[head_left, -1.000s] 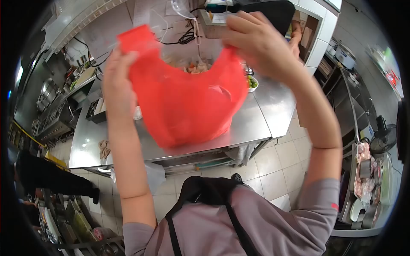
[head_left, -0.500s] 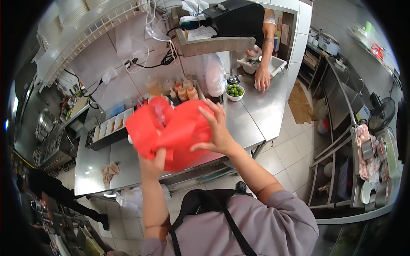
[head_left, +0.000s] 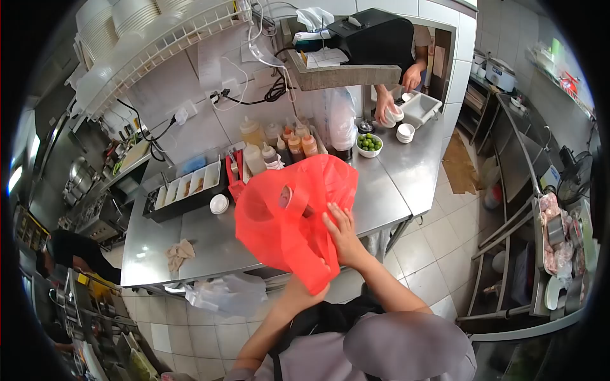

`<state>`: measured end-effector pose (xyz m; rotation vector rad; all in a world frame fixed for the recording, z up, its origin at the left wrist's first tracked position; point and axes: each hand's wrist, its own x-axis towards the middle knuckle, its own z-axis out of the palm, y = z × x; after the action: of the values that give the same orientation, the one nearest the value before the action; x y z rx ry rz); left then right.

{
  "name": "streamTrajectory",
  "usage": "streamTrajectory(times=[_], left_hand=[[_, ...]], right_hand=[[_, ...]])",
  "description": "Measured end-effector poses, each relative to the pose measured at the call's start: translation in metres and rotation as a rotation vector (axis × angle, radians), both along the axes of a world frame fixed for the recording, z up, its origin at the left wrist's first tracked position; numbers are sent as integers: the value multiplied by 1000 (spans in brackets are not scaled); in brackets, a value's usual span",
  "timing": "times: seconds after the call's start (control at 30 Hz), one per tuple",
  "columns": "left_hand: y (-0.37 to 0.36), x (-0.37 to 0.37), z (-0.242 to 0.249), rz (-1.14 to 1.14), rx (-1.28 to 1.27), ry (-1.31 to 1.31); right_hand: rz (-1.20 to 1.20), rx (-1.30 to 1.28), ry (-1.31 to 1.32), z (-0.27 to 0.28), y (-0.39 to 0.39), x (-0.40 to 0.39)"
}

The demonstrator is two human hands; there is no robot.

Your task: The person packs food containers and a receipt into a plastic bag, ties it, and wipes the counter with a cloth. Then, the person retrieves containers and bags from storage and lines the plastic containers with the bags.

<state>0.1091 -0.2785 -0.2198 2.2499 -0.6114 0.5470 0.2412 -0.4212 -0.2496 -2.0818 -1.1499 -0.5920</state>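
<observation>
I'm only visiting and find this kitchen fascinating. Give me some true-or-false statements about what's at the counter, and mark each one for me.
1. The left hand grips the bag. True.
2. The right hand is gloved. False: it is bare, its fingers spread against the bag.
3. The limes sit in a white bowl. True.
4. The rag lies under the bag. False: it lies apart from the bag, on the counter.
5. The bag is blue. False: it is red.
</observation>
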Motion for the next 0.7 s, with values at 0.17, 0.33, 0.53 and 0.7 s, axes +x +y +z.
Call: streamTrajectory(times=[0.17, 0.33, 0.53, 0.7], left_hand=[[-23, -18, 71, 124, -7, -117], [11, -54, 120, 256, -640, -178], [61, -95, 139, 499, -785, 253], [70, -93, 124, 551, -786, 300]], right_hand=[[260, 277, 103, 78, -6, -33], [118, 1091, 321, 120, -20, -6], [199, 1338, 610, 149, -66, 30], [101, 1274, 420, 134, -101, 46]])
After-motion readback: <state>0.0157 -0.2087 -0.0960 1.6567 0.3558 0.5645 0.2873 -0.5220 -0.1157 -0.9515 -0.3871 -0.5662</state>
